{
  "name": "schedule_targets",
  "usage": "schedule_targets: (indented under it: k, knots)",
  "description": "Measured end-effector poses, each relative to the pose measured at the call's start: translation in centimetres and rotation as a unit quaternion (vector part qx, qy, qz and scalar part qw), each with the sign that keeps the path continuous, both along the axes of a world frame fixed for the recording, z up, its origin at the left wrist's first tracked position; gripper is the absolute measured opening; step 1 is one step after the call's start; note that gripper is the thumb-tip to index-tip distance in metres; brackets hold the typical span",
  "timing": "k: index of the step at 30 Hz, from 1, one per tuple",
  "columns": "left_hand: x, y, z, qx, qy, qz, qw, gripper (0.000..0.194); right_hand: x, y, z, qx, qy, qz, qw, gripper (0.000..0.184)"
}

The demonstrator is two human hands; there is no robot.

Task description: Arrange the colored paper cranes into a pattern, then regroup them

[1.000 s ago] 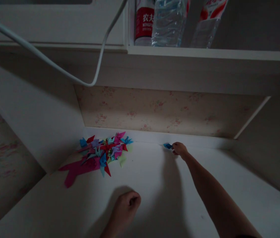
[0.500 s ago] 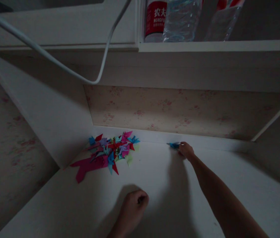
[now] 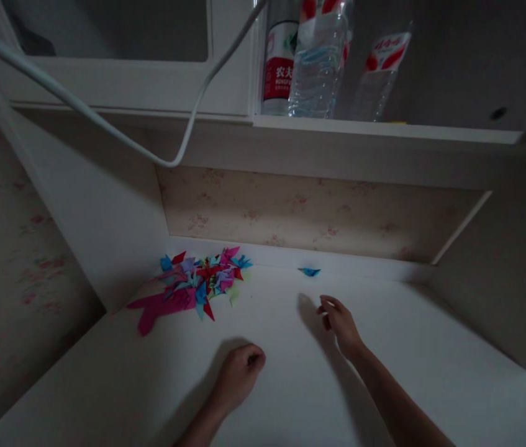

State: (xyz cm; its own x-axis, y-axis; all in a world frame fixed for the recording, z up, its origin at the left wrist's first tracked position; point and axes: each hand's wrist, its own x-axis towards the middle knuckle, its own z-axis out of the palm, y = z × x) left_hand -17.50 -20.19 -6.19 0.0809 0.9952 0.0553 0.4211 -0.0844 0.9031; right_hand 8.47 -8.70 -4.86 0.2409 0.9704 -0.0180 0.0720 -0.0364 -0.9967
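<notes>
A blue folded-paper crane (image 3: 310, 272) sits alone at the back of the white desktop, by the low ledge. Just in front of it and slightly right is my right hand (image 3: 340, 323), fingers loosely parted and holding nothing, apart from the crane. My left hand (image 3: 239, 375) is curled into a loose fist over the front middle of the desktop; nothing shows in its dark hollow. To the left lies a heap of colourful folded-paper cranes (image 3: 211, 273), pink, red, purple, blue and pale green, with a larger magenta folded piece (image 3: 163, 308) at its front left.
A pale cable (image 3: 172, 164) hangs in a loop across the upper left. Above, clear plastic bottles (image 3: 316, 74) stand on an open cabinet shelf (image 3: 384, 129). White side panels and flowered wallpaper (image 3: 300, 208) enclose the white desktop (image 3: 285, 410).
My right hand has let go of the blue crane and drawn back towards me, its fingers loosening. The crane stays by the ledge. The view has tilted up and shifted right.
</notes>
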Motion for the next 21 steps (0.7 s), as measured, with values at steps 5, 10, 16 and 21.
schedule_targets:
  k: [5, 10, 16, 21]
  knots:
    - [0.1, -0.3, -0.6, 0.027, 0.014, 0.0, 1.0, 0.024, -1.1, -8.6, -2.1, -0.032, 0.185, -0.01, 0.982, 0.034]
    - [0.1, 0.2, -1.0, -0.039, -0.012, 0.042, 0.998, 0.027, -3.3, -11.8, -3.2, 0.002, 0.055, 0.038, 0.998, 0.033]
    - [-2.7, 3.4, 0.8, -0.004, 0.104, 0.108, 0.989, 0.025, -3.8, -12.0, -3.1, 0.028, -0.128, 0.121, 0.984, 0.043]
    - [-7.0, 8.3, 4.4, 0.066, 0.233, 0.206, 0.948, 0.019, -3.3, -11.4, -3.6, 0.033, -0.12, 0.132, 0.983, 0.046]
